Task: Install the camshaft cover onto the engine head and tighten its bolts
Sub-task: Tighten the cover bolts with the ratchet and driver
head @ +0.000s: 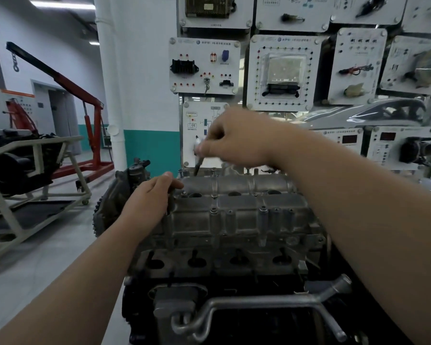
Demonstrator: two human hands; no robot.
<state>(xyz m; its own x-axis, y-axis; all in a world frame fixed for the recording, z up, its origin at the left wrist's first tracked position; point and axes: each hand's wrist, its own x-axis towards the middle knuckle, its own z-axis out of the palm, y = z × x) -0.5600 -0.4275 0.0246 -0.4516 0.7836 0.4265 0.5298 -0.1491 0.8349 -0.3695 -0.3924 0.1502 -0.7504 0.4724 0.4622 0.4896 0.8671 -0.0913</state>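
The grey aluminium camshaft cover (237, 210) sits on top of the engine head (222, 260) in the middle of the view. Several bolts (213, 210) stand in its bosses. My right hand (237, 138) is above the cover's far left corner and grips a slim silver tool (199, 155), blurred, whose dark tip points down at the far edge. My left hand (151, 202) rests on the cover's left end, fingers curled over its upper corner. The tool's lower tip is partly hidden behind the cover.
A timing gear (107, 207) sits at the engine's left end and a metal coolant pipe (256, 305) runs across its front. White training panels (281, 73) hang close behind. A red engine hoist (90, 120) and a grey stand (35, 185) occupy the left floor.
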